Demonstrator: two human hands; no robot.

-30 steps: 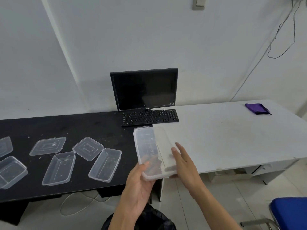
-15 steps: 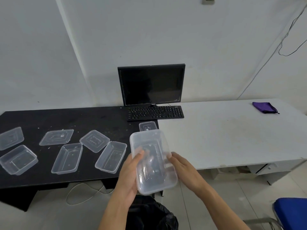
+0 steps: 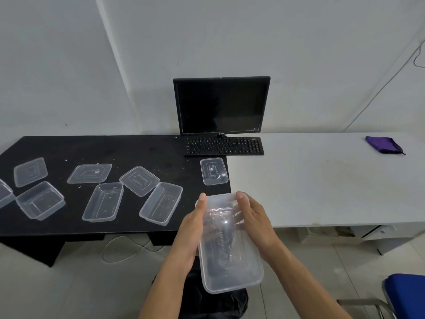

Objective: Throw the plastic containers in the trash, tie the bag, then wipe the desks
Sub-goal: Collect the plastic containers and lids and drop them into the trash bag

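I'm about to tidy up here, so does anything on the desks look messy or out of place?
Yes. Clear containers and lids lie scattered at mixed angles on the black desk, which also shows pale specks. The left hand and right hand hold another container. A purple cloth lies on the white desk. Nothing looks cracked.

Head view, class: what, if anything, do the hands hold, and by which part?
A clear plastic container, gripped by its two long sides near the far end: left hand on the left side, right hand on the right.
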